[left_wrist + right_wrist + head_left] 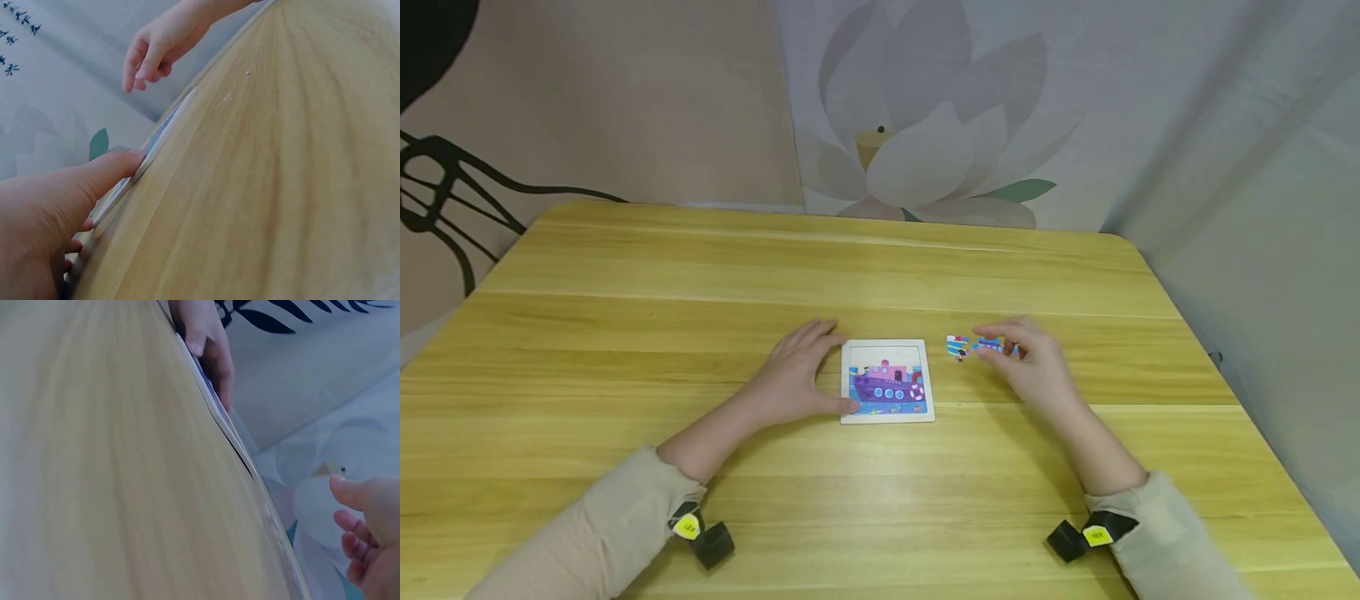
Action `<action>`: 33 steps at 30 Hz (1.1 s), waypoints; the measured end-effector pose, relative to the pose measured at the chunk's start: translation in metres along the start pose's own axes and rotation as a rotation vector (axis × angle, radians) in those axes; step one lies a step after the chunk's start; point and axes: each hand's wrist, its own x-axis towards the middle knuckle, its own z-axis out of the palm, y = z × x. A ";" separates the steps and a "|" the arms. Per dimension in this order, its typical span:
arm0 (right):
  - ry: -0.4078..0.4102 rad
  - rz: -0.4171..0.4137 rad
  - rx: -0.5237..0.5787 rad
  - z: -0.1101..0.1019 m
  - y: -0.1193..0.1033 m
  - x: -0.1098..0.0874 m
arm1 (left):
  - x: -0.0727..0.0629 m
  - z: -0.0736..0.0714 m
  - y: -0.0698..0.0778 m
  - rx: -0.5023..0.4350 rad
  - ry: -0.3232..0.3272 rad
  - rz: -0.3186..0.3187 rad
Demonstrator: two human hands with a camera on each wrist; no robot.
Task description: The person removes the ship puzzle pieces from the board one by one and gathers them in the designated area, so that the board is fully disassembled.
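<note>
A square jigsaw puzzle tray [887, 342] with a white rim lies on the wooden table. Its picture shows a purple and pink boat, and a pale strip is bare along the top. My left hand [797, 375] spans the tray's left side, thumb resting on the lower left of it and fingertips at the upper left corner. To the tray's right lie loose puzzle pieces [957, 345], partly hidden by my right hand [1033, 362]. That hand is above them, thumb and forefinger apart; in the right wrist view nothing shows between its fingertips.
The wooden table [775, 517] runs back to a curtain with a printed flower [925, 125]. A black metal stand or chair frame [445, 183] is beyond the far left edge. Each sleeve carries a black wrist camera [711, 544].
</note>
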 end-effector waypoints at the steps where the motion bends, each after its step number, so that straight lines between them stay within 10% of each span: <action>1: -0.006 -0.005 0.001 0.003 -0.002 0.000 | 0.000 0.000 0.000 0.000 0.000 0.001; 33: -0.291 -0.062 0.026 0.074 -0.049 0.011 | 0.001 0.000 0.001 0.001 0.002 -0.008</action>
